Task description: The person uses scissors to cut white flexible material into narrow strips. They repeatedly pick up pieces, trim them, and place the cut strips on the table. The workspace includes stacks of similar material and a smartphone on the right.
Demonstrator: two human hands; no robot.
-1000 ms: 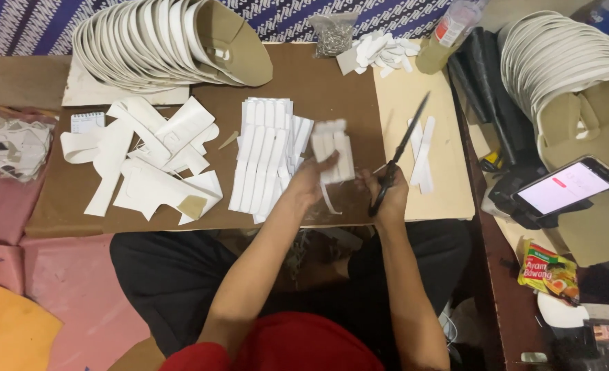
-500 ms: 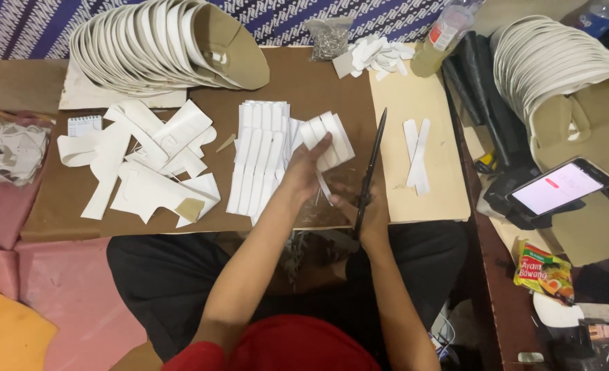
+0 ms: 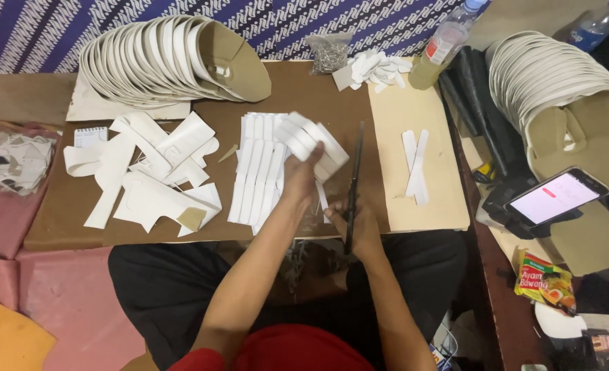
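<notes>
Two hands [image 3: 332, 199] near board edge [image 3: 201, 237]

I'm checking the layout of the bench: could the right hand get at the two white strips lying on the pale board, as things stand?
Probably yes. The right hand holds scissors, but the two white strips lie uncovered just to its right, with bare board between.

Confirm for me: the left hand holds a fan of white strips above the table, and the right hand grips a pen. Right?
Not quite. The left hand does hold the white strips, but the right hand grips long scissors, not a pen, as the head view shows.
</notes>
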